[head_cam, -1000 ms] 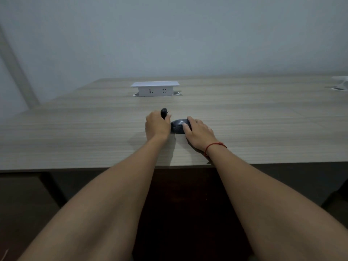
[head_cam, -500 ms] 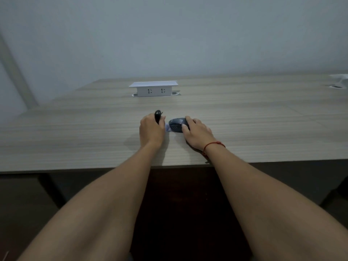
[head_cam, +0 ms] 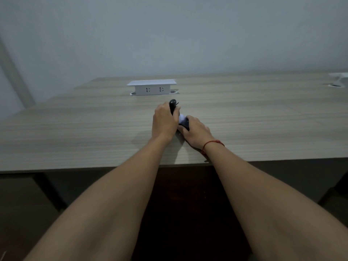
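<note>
Compared with half a second ago, the left hand (head_cam: 163,123) has been brought across toward the right hand (head_cam: 197,131), so the two are now pressed together, and the tool (head_cam: 172,104) has been carried along with it and slightly further from the body.

The tool is a black stick with a rounded end. It is gripped in the clenched left fingers (head_cam: 176,113). Its long axis stands nearly upright, leaning a little away from the body. The rounded end points up above the fingers, and the working end is hidden below them.

Just to the right of those fingers a pale piece (head_cam: 181,117) is seen, touching what looks like a dark mouse (head_cam: 185,123). The mouse is held down on the bench (head_cam: 75,129) under the curled right fingers (head_cam: 190,119). So much of it is covered that its long axis cannot be told.

Several slips are judged possible. If the tool is levered too hard, its hidden end could skid off and strike the right fingers close beside it. The pale piece could spring free and be lost across the bench. The mouse could also be pushed sideways, since it is pinned by one hand only.

Beyond the fingers, well apart, a white socket box (head_cam: 152,88) stands on the bench. A red cord (head_cam: 212,143) is worn on the right wrist.
</note>
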`<move>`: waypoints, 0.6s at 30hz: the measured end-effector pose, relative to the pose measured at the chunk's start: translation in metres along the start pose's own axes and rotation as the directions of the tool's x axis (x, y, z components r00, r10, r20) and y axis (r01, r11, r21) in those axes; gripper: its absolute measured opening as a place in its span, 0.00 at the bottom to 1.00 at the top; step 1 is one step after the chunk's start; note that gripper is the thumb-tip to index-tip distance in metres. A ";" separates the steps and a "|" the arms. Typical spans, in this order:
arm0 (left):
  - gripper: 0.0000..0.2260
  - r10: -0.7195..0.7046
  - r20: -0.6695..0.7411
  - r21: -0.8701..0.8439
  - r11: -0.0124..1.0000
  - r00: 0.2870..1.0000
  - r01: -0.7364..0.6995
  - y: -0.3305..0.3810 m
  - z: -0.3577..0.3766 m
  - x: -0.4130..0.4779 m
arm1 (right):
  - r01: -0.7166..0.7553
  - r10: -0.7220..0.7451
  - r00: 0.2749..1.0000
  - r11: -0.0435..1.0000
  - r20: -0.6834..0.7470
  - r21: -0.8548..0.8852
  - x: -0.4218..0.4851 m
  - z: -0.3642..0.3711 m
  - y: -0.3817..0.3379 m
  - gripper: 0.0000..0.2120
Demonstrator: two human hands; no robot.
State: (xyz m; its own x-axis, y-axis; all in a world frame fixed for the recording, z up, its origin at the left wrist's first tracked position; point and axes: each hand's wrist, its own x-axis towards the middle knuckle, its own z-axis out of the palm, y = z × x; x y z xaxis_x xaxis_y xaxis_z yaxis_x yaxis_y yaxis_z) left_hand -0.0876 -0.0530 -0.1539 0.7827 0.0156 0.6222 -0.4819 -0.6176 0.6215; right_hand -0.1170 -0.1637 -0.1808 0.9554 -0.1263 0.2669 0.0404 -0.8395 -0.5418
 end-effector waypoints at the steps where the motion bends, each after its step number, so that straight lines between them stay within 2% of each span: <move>1: 0.13 -0.003 -0.002 0.004 1.000 1.000 0.003 0.002 -0.001 0.000 | 0.000 0.000 1.000 1.000 -0.004 -0.002 0.000 0.000 0.000 0.18; 5: 0.12 -0.133 -0.045 -0.021 0.991 0.990 0.132 0.000 -0.007 0.000 | 0.010 -0.010 1.000 1.000 -0.012 -0.017 -0.001 0.000 0.000 0.19; 7: 0.13 -0.219 -0.031 0.038 0.975 0.975 0.221 -0.010 -0.014 0.003 | 0.018 -0.018 1.000 0.999 -0.012 -0.027 -0.001 0.000 0.000 0.20; 9: 0.14 -0.240 -0.008 0.096 0.966 0.971 0.240 -0.018 -0.020 0.004 | 0.017 -0.018 1.000 0.999 -0.012 -0.034 0.000 0.000 -0.001 0.21; 15: 0.12 0.024 -0.029 -0.073 0.997 0.999 -0.026 0.001 -0.016 0.011 | 0.003 -0.004 1.000 1.000 -0.015 -0.021 0.001 0.001 0.000 0.18; 17: 0.12 0.059 0.025 -0.050 0.997 0.998 -0.058 0.000 -0.010 0.009 | 0.002 -0.002 1.000 1.000 -0.019 -0.008 0.000 0.000 0.000 0.17; 18: 0.11 0.026 0.034 -0.039 0.999 0.999 -0.024 -0.006 -0.007 0.006 | 0.004 -0.004 1.000 1.000 -0.019 -0.005 0.000 0.000 -0.001 0.17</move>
State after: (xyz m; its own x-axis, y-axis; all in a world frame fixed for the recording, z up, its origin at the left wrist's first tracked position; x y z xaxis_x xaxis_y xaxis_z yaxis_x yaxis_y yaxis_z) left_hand -0.0834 -0.0437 -0.1505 0.7830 -0.0272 0.6214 -0.5159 -0.5866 0.6244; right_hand -0.1172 -0.1635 -0.1802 0.9495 -0.1326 0.2843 0.0430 -0.8427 -0.5367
